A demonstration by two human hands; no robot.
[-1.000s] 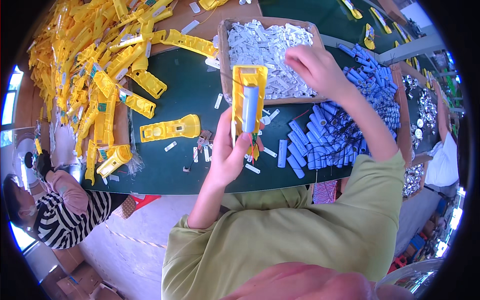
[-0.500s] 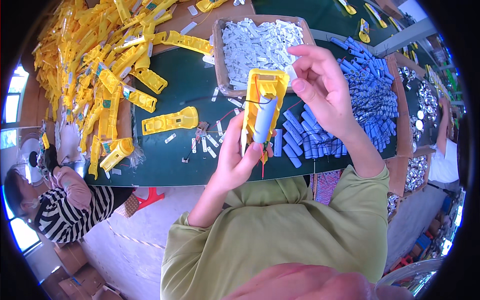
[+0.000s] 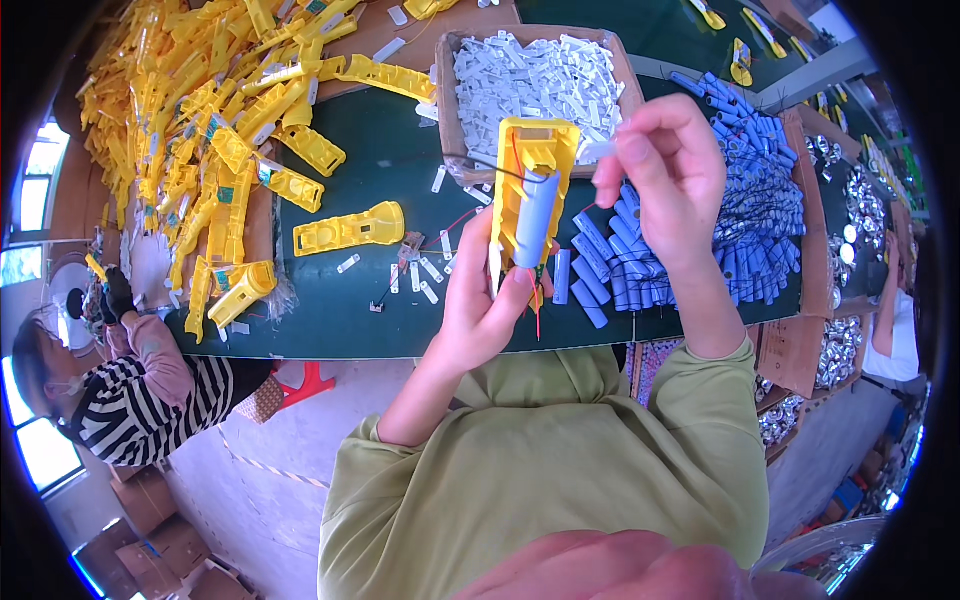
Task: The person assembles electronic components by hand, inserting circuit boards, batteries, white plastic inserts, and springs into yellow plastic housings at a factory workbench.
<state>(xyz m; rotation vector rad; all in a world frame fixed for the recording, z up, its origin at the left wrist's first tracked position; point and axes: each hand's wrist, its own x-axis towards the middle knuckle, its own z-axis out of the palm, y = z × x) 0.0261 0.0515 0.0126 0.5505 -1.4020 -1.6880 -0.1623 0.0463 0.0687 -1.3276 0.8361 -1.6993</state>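
Observation:
My left hand point(image 3: 478, 312) is closed around the lower part of a yellow plastic casing point(image 3: 563, 145), held upright above the table's front edge. A blue cylindrical battery point(image 3: 536, 215) lies in the casing's hollow, with black and red wires around it. To the right, my right hand point(image 3: 675, 175) pinches a small white plastic strip point(image 3: 597, 151) between thumb and fingertips, just beside the casing's upper end. Behind the casing stands a cardboard tray point(image 3: 448, 95) full of similar small white pieces. One more yellow casing point(image 3: 350, 230) lies on the green table, left of my left hand.
A big heap of yellow casings point(image 3: 170, 120) covers the left. Many blue batteries point(image 3: 750, 210) are piled at the right beside a cardboard wall point(image 3: 815, 250). A small wired part point(image 3: 411, 248) and loose white strips lie mid-table. Co-workers sit at left point(image 3: 150, 400) and right point(image 3: 890, 335).
My right hand has moved right, drawing the white strip slightly away from the casing. My left hand keeps its hold on the casing. The whole view has shifted a little.

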